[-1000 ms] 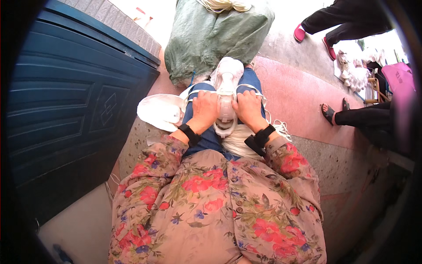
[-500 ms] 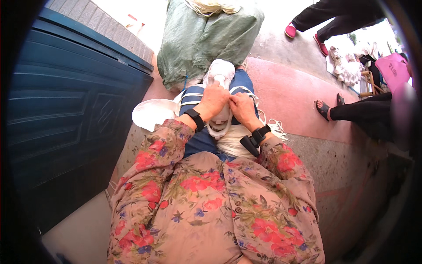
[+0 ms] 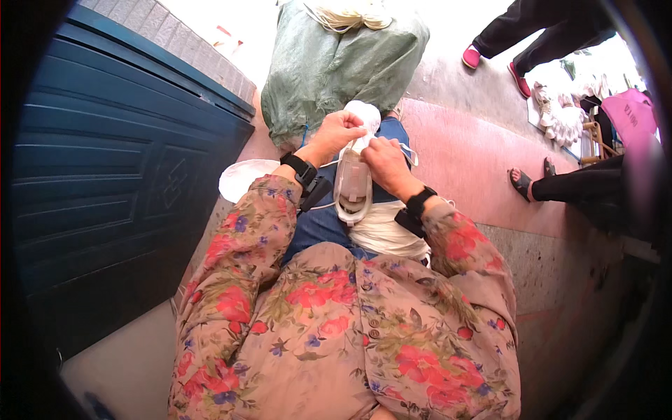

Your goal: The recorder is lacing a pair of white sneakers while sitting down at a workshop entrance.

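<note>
A white shoe (image 3: 353, 185) rests between my jeans-covered thighs, its toe pointing away and its open heel towards me. Over its middle, my left hand (image 3: 336, 137) is closed in a pinch near a white shoelace (image 3: 414, 155). My right hand (image 3: 386, 165) is also closed at the shoe's lacing, fingertips pressed on the lace there. The fingers hide the eyelets. Beside the shoe, a bundle of white laces (image 3: 388, 227) lies on my lap, partly under my right wrist. A white rounded piece (image 3: 243, 178) sits to the left of my left wrist.
A green woven sack (image 3: 336, 70) stands in front, with more laces (image 3: 350, 14) on top. To the left is a dark blue panelled door (image 3: 119, 161). At right are a sandalled foot (image 3: 521, 183), a pile of white shoes (image 3: 563, 122) and another person's red shoes (image 3: 471, 57).
My left hand has risen and moved slightly left, away from the right hand. The lace loops that crossed my thighs are now mostly drawn in. The whole view has shifted a little.
</note>
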Demonstrator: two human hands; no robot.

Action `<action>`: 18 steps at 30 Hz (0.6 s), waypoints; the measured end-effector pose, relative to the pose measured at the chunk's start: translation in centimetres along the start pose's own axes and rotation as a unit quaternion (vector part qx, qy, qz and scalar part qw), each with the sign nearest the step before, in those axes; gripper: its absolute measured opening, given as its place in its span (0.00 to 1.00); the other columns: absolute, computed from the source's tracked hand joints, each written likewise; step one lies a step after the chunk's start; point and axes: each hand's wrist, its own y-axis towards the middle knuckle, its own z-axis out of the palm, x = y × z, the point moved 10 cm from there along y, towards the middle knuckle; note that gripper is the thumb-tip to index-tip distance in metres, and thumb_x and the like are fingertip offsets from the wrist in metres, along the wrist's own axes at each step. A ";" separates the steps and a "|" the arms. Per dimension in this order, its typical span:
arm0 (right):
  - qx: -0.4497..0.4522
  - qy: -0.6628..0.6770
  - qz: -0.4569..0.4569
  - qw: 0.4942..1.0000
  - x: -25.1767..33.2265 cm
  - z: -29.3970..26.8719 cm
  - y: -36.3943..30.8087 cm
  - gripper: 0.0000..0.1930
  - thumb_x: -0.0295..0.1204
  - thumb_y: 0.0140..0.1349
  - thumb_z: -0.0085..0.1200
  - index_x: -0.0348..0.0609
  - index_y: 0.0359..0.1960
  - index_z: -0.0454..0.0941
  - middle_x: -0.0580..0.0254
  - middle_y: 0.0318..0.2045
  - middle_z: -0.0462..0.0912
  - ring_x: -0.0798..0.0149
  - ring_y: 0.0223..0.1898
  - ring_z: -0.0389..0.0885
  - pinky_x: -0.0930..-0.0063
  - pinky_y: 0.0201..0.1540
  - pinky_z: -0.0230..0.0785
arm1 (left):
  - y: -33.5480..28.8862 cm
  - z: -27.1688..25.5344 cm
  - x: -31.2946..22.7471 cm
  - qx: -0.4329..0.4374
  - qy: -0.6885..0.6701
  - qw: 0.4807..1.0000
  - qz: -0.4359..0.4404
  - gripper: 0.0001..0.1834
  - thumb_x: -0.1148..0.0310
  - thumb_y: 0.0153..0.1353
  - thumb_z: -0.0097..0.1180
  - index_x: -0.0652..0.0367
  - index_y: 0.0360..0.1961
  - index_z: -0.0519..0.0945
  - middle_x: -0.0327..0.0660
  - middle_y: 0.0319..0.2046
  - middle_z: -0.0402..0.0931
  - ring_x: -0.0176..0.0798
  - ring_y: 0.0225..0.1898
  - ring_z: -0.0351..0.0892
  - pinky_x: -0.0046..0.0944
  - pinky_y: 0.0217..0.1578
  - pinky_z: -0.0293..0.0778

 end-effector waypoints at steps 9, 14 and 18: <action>-0.504 0.044 0.012 0.863 -2.1 -38.6 -5.6 0.04 0.25 0.56 0.44 0.44 0.31 0.72 0.63 0.22 0.70 0.64 0.23 0.67 0.72 0.26 0.58 | 1.2 5.5 -0.2 0.096 0.344 0.933 0.054 0.15 0.66 0.47 0.61 0.61 0.35 0.77 0.48 0.29 0.77 0.45 0.32 0.77 0.39 0.35 0.71; -0.532 0.299 0.141 0.780 -8.0 -39.9 -8.3 0.07 0.28 0.63 0.41 0.43 0.33 0.73 0.68 0.19 0.70 0.72 0.17 0.64 0.79 0.19 0.56 | -0.7 0.8 -0.4 -0.049 0.467 0.880 0.070 0.11 0.65 0.57 0.46 0.55 0.36 0.78 0.51 0.33 0.76 0.58 0.37 0.72 0.50 0.40 0.69; -0.298 0.635 0.321 0.636 -12.2 -20.6 -6.4 0.09 0.36 0.67 0.41 0.49 0.30 0.66 0.76 0.16 0.58 0.80 0.13 0.51 0.86 0.13 0.42 | -2.0 -1.9 1.3 -0.017 0.505 0.862 0.045 0.12 0.63 0.58 0.46 0.56 0.37 0.76 0.52 0.34 0.75 0.59 0.40 0.70 0.53 0.41 0.67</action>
